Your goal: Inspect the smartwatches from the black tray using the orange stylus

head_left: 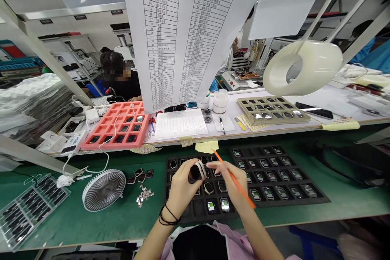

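My left hand [180, 189] is closed around a smartwatch case [196, 171] with a dark screen and a pale side, held tilted above the black foam tray [189, 210]. My right hand [234, 179] has a long thin orange stick [243, 193] lodged in it, its tip pointing away from me. The right forefinger reaches to the side of the case; whether it touches cannot be made out. In the near tray lie several watch cases, two with lit screens, such as a lit watch [211, 206]. A second black tray [317, 201] with several watches is on the right.
A small white fan [104, 190], loose watch parts [140, 175] and small metal pieces [144, 196] lie to the left. On the shelf stand a pink tray [105, 124] and a beige tray [272, 121]. A printed sheet [189, 36] and a white ring lamp [323, 67] hang overhead.
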A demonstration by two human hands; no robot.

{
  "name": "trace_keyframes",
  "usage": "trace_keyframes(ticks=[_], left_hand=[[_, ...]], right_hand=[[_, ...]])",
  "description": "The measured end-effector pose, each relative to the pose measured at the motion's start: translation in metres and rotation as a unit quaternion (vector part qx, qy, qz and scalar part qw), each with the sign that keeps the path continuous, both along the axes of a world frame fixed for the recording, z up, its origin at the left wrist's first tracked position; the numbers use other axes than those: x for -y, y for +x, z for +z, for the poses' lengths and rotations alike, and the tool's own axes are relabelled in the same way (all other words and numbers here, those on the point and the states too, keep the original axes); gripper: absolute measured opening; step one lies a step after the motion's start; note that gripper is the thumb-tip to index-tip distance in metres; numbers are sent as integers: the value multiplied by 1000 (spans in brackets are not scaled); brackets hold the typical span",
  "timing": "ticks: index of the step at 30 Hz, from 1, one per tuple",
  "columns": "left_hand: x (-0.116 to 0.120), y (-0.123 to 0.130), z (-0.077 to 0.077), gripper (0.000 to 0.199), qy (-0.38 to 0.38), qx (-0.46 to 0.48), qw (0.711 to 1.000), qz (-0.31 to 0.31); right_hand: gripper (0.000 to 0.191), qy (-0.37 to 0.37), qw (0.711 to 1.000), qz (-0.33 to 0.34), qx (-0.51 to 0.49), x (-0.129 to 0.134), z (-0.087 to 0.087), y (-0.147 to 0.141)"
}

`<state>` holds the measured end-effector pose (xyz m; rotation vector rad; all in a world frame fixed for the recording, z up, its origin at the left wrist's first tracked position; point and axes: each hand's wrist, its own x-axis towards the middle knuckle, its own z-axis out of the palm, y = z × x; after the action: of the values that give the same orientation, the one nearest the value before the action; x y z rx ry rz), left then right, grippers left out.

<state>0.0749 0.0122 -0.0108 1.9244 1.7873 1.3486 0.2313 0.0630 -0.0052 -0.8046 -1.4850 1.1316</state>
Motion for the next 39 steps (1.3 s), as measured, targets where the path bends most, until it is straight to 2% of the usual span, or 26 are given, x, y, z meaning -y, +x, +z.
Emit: trace_keyframes(ticks=[3, 5, 10, 15, 23, 31, 35, 37, 39], left_hand=[[0, 1, 3, 39, -9, -1, 1000, -5], [1, 2, 5, 42, -10, 1, 1000, -16], [5, 2, 12, 53, -54, 59, 996, -38], [8, 1, 21, 48, -101, 137, 984, -57], [7, 2, 19, 47, -114, 165, 978, -59], [6, -6, 10, 44, -97, 192, 976, -11], [9, -9, 5, 42, -108, 199, 974, -8], [10, -14, -8, 41, -119, 197, 973, -3], [12, -23, -32, 41, -144, 180, 973, 5]], right_hand=[[32, -89, 993, 63, 35, -1, -2, -11], [38, -115, 989, 81, 43, 0, -6, -18], [43, -162, 983, 84, -4, 1, -10, -19], [46, -198, 975, 84, -44, 1, -4, -15], [46, -260, 956, 89, -104, 2, -3, -15], [42, -241, 960, 75, -123, 2, -5, -13], [42, -207, 973, 68, -80, 2, -8, -13], [42, -168, 984, 55, -19, -1, -19, -14], [40, -124, 989, 37, 68, -5, -42, -17]])
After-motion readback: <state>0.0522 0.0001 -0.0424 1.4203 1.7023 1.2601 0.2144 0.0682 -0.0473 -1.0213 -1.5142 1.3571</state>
